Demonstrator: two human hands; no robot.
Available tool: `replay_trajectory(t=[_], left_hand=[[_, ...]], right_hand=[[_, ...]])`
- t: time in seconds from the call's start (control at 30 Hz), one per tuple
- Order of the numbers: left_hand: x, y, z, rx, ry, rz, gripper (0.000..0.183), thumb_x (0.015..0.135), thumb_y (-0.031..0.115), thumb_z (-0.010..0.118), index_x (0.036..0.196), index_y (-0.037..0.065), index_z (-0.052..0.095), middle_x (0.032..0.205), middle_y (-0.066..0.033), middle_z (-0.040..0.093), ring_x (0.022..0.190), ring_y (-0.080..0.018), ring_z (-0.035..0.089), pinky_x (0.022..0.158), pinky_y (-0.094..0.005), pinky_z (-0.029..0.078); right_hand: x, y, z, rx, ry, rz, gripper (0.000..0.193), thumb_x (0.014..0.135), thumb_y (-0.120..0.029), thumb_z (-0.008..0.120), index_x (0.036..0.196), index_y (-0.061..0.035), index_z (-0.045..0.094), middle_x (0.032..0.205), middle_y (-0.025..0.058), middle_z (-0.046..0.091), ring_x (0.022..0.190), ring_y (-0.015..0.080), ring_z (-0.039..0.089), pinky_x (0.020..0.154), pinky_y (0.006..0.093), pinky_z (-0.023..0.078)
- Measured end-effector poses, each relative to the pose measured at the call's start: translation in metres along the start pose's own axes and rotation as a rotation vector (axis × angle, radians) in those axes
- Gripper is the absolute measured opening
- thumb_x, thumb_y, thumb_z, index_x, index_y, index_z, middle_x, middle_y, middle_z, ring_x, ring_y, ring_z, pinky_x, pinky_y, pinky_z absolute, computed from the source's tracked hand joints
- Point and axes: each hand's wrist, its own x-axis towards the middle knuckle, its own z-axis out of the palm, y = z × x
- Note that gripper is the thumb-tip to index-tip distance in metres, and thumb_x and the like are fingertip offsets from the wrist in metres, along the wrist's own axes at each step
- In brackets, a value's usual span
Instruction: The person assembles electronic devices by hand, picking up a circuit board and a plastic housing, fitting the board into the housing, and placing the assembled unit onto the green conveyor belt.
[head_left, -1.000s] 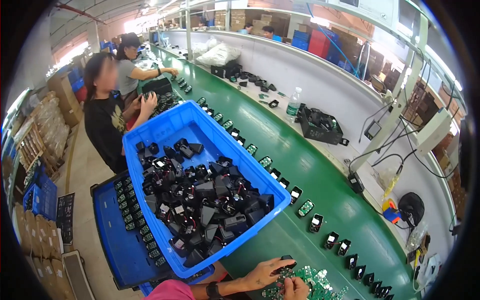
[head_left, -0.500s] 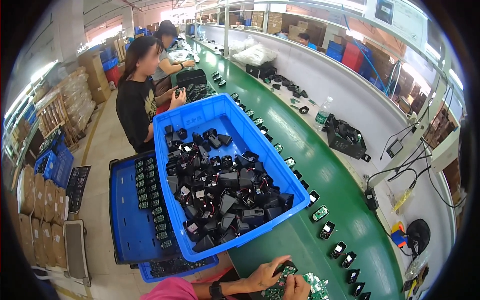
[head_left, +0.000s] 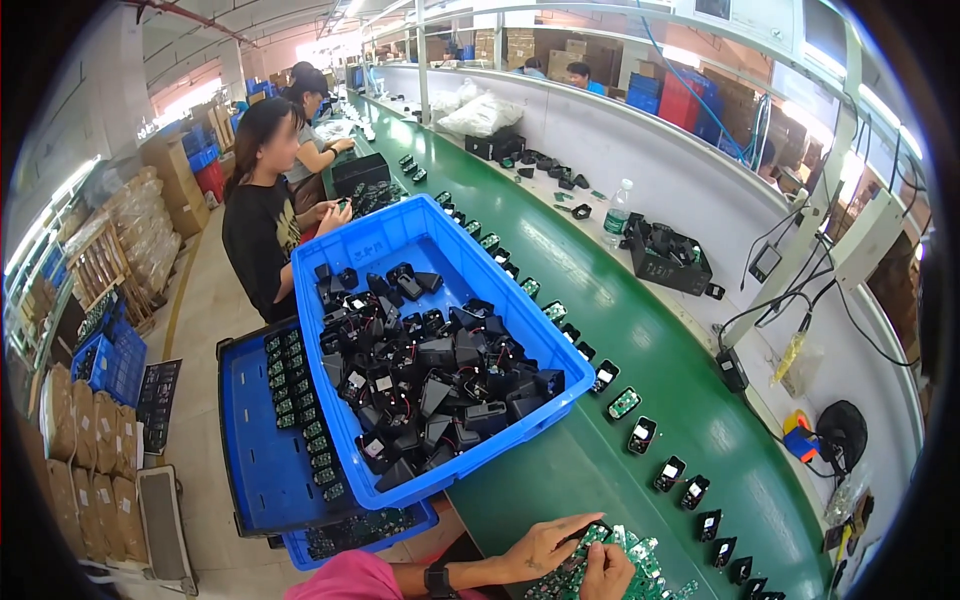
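Two hands work at the bottom edge of the view, over a pile of green circuit boards (head_left: 640, 570) on the green tabletop (head_left: 600, 470). Our left hand (head_left: 545, 548) lies across the near side of the pile, fingers stretched out and touching the boards; we cannot tell whether its grip closes on one. Our right hand (head_left: 607, 572) sits just beside it, fingers curled down onto the pile; here too the grip is hidden and we cannot tell if it holds a board. A dark watch (head_left: 437, 580) sits on the left wrist, next to a pink sleeve (head_left: 345, 580).

Just beyond the hands stands a big blue bin (head_left: 400, 235), heaped with black plastic housings (head_left: 430, 385) with small wires. To its left, lower down, a flat blue tray (head_left: 250, 440) carries rows of small green boards along its right side, and a second tray peeks out beneath it.

Along the tabletop a line of small black units (head_left: 642, 435) runs from far away toward the lower right. A water bottle (head_left: 617, 212) stands by the white wall, near a black box (head_left: 668, 258) of parts.

Further left, a person in a black shirt (head_left: 258, 225) handles something small, with another person behind.
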Motion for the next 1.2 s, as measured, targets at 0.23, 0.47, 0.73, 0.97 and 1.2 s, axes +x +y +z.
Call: replay_trajectory(t=[0.23,0.47,0.73,0.97,1.2], left_hand=[[-0.007,0.008,0.002,-0.015,0.01,-0.071,0.057,0.088,-0.007,0.053,0.143,0.007,0.049,0.128,-0.0201,0.062,0.107,-0.0324,0.067,0.089,-0.0337,0.052],[-0.004,0.003,-0.011,0.18,-0.059,-0.034,0.059,0.086,-0.003,0.052,0.144,0.007,0.046,0.123,-0.0259,0.061,0.114,-0.0399,0.062,0.093,-0.0418,0.052],[-0.001,0.004,-0.005,0.089,-0.007,-0.051,0.055,0.086,-0.007,0.054,0.139,0.005,0.052,0.109,-0.0214,0.066,0.075,-0.0218,0.067,0.067,-0.0311,0.053],[-0.005,0.004,-0.011,-0.338,-0.109,-0.219,0.054,0.089,-0.005,0.056,0.143,0.001,0.047,0.117,-0.0126,0.064,0.084,-0.0096,0.066,0.068,-0.0248,0.055],[0.001,0.003,-0.004,-0.42,-0.058,-0.241,0.05,0.091,-0.006,0.056,0.14,0.0,0.045,0.121,-0.018,0.06,0.091,-0.0183,0.069,0.076,-0.03,0.062]], right_hand=[[-0.007,-0.003,-0.006,0.0,-0.019,-0.008,0.029,0.096,-0.028,0.057,0.091,-0.0027,0.07,0.083,0.0249,0.066,0.076,0.0468,0.061,0.069,0.0513,0.047],[0.0,-0.01,0.002,0.111,0.055,-0.124,0.021,0.091,-0.016,0.066,0.078,0.0013,0.065,0.064,0.0165,0.061,0.054,0.0298,0.058,0.052,0.0385,0.043],[-0.001,-0.01,0.006,0.189,0.121,-0.021,0.022,0.092,-0.016,0.066,0.08,0.0024,0.066,0.061,0.013,0.06,0.051,0.0214,0.057,0.051,0.0333,0.043],[-0.006,-0.003,0.007,0.163,0.143,-0.043,0.024,0.092,-0.018,0.066,0.078,0.0015,0.066,0.062,0.0142,0.061,0.053,0.0255,0.06,0.051,0.0357,0.044],[-0.006,-0.003,0.006,0.104,0.151,-0.043,0.023,0.092,-0.016,0.065,0.076,-0.0002,0.062,0.068,0.0164,0.061,0.061,0.0352,0.061,0.054,0.042,0.046]])
